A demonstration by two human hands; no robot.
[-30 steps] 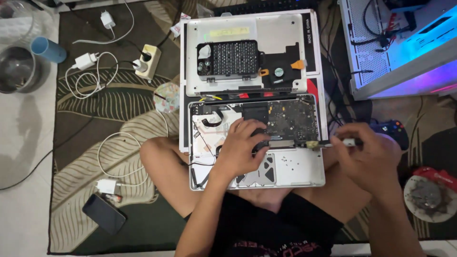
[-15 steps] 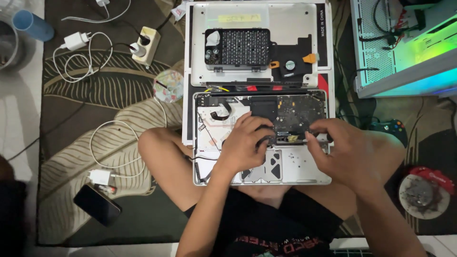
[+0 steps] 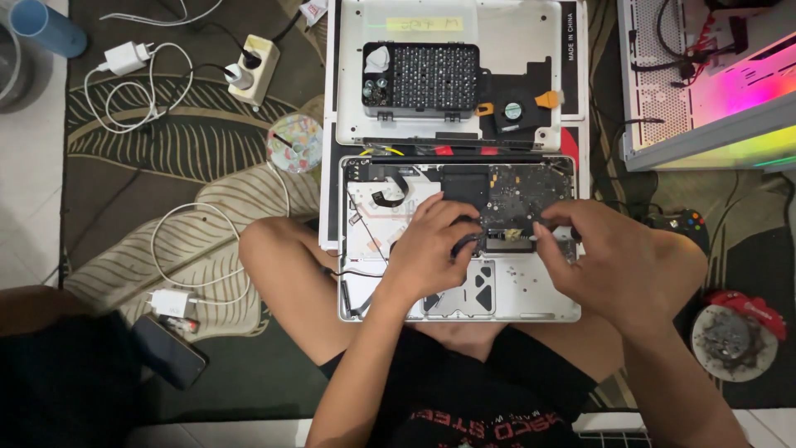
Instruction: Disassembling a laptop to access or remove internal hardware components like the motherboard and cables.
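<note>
Opened silver laptop chassis [image 3: 531, 299] at centre, resting across the lap, bottom cover already off. Dark logic board [image 3: 531, 195] exposed at 12 o'clock within the chassis, seemingly still seated; black flat cable [image 3: 390, 192] at 10 o'clock loose and curled. Left hand [image 3: 431, 249] laid on the chassis just beside the board's lower edge, fingers curled around a black cable or similar dark part; exact hold not discernible. Right hand [image 3: 618, 261] at 3 o'clock, fingertips pinched narrowly at the board's edge; anything between them too small to tell. Bit case [image 3: 423, 79] open at 12 o'clock on a white panel [image 3: 522, 33], black fan [image 3: 514, 110] beside it, already removed. Judged mid-disassembly: cover and fan out, board and remaining connectors left.
</note>
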